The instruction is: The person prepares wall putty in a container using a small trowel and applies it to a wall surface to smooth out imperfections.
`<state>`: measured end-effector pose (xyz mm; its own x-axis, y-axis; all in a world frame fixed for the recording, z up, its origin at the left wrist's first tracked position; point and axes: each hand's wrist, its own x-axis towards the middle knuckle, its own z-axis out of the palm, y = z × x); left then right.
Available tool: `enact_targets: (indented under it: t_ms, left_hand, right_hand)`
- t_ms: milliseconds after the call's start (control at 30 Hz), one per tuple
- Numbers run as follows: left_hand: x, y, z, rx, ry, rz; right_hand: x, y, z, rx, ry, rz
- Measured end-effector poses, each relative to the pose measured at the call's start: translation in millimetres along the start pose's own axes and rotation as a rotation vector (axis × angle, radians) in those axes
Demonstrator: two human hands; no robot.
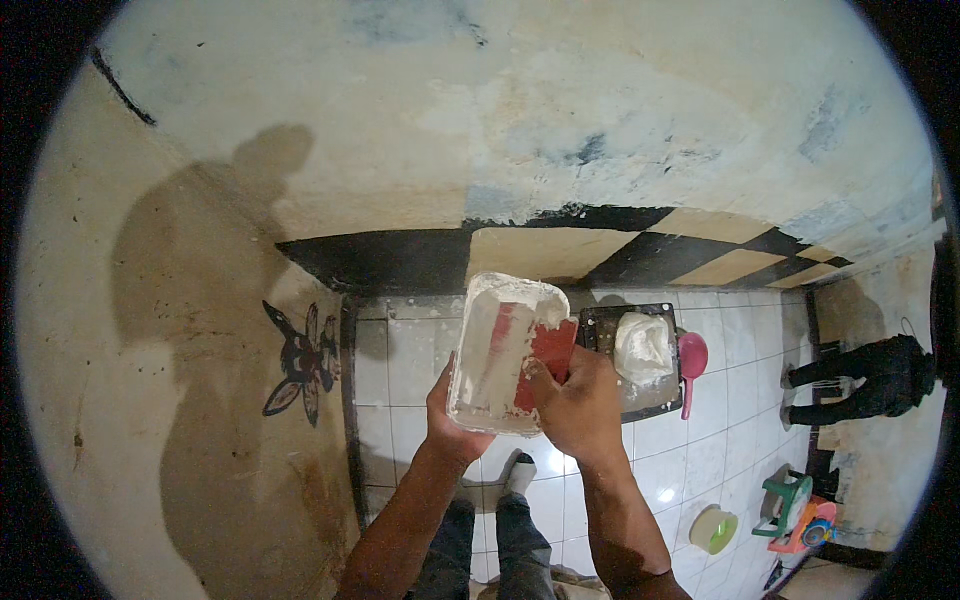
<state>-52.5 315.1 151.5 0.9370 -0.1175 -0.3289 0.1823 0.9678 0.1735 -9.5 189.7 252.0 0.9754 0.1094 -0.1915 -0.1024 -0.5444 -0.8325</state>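
My left hand (440, 415) grips a white plastic tub (480, 370) from its left side and underneath. The tub is tilted so its inside shows, coated with pale putty and a reddish streak. At the tub's right side, my right hand (588, 405) is closed around a red flat scraper (550, 362), thumb on its face. Pale putty clings to the scraper's upper edge and surface. The scraper overlaps the tub's right rim; whether its edge touches the inside, I cannot tell.
Ahead stands a patchy wall (600, 120) with black and cream checks low down. A black tray (650, 408) with a white bag (645, 345) lies on white tiles beside a pink dipper (692, 352). Further right are a round tub (712, 528), stools (790, 503) and a dark-clothed figure (870, 375).
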Motion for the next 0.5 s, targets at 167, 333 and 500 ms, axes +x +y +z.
enact_targets:
  t_ms: [167,333,500]
  left_hand:
    - [3.6,-3.4,-11.5,0.003,-0.034,0.022]
    - [4.5,-3.0,-16.9,0.013,-0.116,0.015]
    - [6.9,-1.7,-12.4,-0.067,-0.060,-0.099]
  right_hand:
    - [8.2,-4.6,-2.1,-0.088,-0.037,0.002]
    - [18.5,15.2,10.9,0.036,0.000,-0.070]
    - [8.6,-0.9,-9.6,0.014,0.087,-0.013]
